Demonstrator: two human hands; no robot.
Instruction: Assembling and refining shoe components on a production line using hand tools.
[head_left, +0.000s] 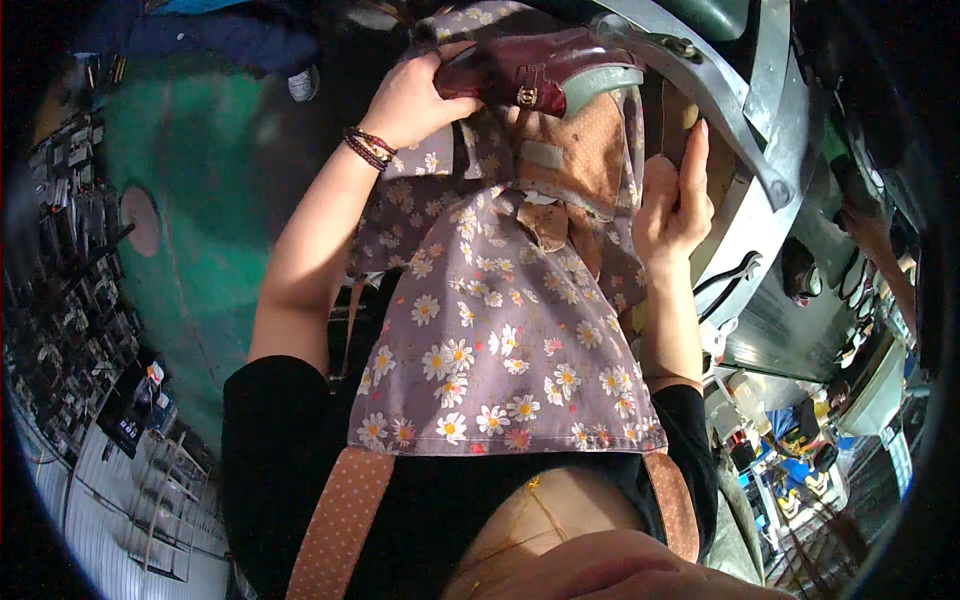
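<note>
Gripping the dark red shoe (500, 78) at its left end, the left hand (415, 100) holds it far in the scene, above the apron (500, 330) and left of the metal frame (745, 130). The left grip is wrapped round the upper; whether the right hand (672, 205) has anything in its grip I cannot tell, as it stands upright close to the frame with a finger stretched far.

The likeliest mishap is a scuff: the shoe's right end is very near the hard frame, so a small swing could knock it. A slip is possible too, since the glossy upper looks smooth and only one end seems held. The small metal buckle (527, 96) might snag loose cloth, and the right hand could bump the frame if it moved sideways.

The upper shines like polished leather, curved and dark, against what looks like a matt grey-green heel (605, 85). The frame is broad, curved bare metal. The apron is soft grey-purple cloth with white daisies; a peach dotted pouch (595, 150) and matching straps (342, 520) go with it. Dark beaded bracelets (370, 148) circle the left wrist.
</note>
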